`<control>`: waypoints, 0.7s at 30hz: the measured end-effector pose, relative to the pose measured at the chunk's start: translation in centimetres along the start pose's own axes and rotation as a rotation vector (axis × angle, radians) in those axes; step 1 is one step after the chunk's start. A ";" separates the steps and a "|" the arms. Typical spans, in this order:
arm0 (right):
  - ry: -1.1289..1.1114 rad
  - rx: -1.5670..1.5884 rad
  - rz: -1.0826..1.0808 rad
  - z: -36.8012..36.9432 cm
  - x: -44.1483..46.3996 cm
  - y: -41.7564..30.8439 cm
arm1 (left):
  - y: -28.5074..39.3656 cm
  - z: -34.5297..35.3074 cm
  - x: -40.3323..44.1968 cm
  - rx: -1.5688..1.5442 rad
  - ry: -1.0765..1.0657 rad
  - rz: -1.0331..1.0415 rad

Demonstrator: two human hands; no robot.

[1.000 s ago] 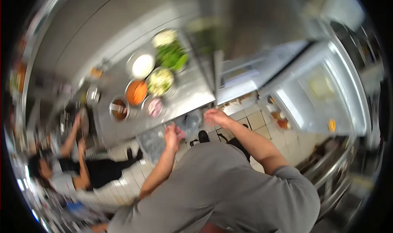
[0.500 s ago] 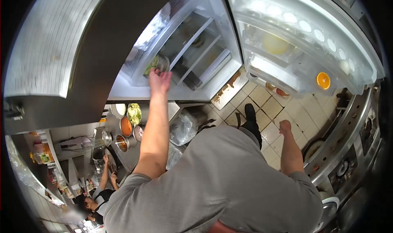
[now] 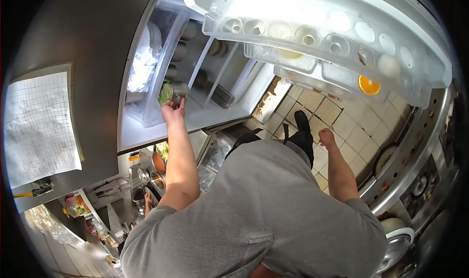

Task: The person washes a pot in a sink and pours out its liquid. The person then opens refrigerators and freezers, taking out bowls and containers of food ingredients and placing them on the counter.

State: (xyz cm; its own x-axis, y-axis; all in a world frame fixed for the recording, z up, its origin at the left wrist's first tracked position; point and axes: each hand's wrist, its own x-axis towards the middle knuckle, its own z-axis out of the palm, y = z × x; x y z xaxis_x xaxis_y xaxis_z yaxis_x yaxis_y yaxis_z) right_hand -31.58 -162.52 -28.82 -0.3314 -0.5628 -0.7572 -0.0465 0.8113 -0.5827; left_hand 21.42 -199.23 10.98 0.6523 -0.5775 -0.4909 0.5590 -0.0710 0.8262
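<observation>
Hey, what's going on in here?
A person is at an open fridge, left hand at a metal container of greens inside; whether it grips or only touches is hard to tell. The right hand hangs loosely curled above the tiled floor. A cut orange shows in the fridge door.

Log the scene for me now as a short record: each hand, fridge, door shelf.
left hand: inside the refrigerator, fingers at a metal container beside greens; firmness of grip unclear
right hand: curled closed, nothing visible in it
refrigerator door: open
door shelf: halved orange, egg
</observation>
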 end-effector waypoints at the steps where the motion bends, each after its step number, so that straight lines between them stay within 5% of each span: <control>1: -0.065 0.016 0.005 0.4 -1.0 -2.3 | 0.2 -0.3 -0.3 0.030 -0.090 -0.028; 9: -0.059 -0.269 -0.146 -0.3 3.0 -3.7 | 2.7 -0.1 -1.7 0.172 -0.112 -0.113; 12: -0.052 -0.199 -0.039 -2.6 3.4 -3.1 | 3.6 0.5 -0.6 0.227 -0.059 -0.217; 18: -0.053 -0.104 0.145 -4.5 -1.4 -4.4 | 1.3 0.0 0.3 0.331 -0.215 -0.114; 20: -0.049 -0.095 0.160 -4.4 -3.4 -5.6 | -0.9 -2.4 0.7 0.375 -0.529 -0.034; 21: -0.035 -0.089 0.173 -4.3 -4.4 -5.4 | -1.6 -3.0 -1.4 0.418 -0.492 -0.062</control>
State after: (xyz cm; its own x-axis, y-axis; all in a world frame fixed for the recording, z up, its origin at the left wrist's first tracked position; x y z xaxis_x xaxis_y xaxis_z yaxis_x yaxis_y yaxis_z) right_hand -33.89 -163.73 -21.10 -0.3091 -0.4173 -0.8546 -0.0750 0.9065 -0.4155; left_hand 21.12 -195.88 9.50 0.2587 -0.8607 -0.4385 0.2770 -0.3688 0.8873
